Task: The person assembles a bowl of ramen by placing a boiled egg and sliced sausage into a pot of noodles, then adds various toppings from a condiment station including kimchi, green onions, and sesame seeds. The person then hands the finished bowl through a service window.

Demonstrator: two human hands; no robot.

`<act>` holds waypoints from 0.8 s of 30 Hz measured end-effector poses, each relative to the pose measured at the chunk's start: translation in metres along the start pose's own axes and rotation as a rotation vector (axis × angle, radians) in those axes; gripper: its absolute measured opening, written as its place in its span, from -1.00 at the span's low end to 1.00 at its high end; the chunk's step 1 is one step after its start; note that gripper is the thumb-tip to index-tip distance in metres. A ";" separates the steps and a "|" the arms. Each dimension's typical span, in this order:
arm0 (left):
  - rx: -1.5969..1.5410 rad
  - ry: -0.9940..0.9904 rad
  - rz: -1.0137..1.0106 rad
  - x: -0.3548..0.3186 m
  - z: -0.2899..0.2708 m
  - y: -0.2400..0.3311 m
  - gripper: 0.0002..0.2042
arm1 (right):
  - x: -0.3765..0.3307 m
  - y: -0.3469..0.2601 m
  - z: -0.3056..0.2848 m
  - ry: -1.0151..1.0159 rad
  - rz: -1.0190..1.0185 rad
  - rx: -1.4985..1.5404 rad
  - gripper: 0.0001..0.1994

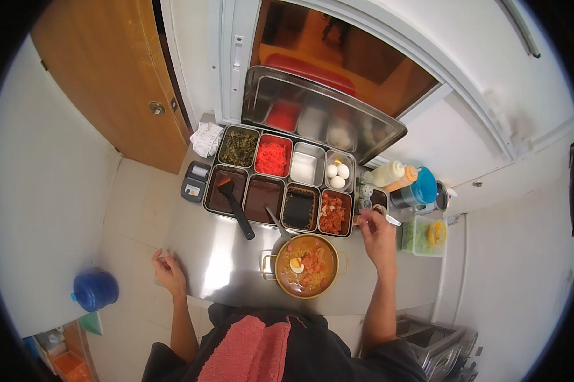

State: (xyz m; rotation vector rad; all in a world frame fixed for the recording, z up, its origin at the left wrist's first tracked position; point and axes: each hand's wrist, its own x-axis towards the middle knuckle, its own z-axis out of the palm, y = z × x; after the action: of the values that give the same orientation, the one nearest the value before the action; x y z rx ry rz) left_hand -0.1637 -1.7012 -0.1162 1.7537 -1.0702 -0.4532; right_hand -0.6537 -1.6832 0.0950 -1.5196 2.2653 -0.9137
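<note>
Right hand point(375, 230) hides most of its white utensil point(392, 220)

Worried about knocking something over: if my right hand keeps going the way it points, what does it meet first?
Probably the small round jars just beyond the right hand, beside the steel compartment tray; depth is hard to judge.
</note>
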 end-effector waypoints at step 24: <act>0.109 0.046 0.036 0.002 0.001 0.006 -0.73 | -0.018 -0.055 0.162 -0.462 -0.035 -0.131 -0.68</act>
State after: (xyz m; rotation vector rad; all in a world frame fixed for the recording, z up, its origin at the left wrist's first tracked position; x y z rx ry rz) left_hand -0.1665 -1.7040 -0.1114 1.8281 -1.1094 -0.3358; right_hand -0.5192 -1.7377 0.0032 -1.6263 1.9947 -0.3710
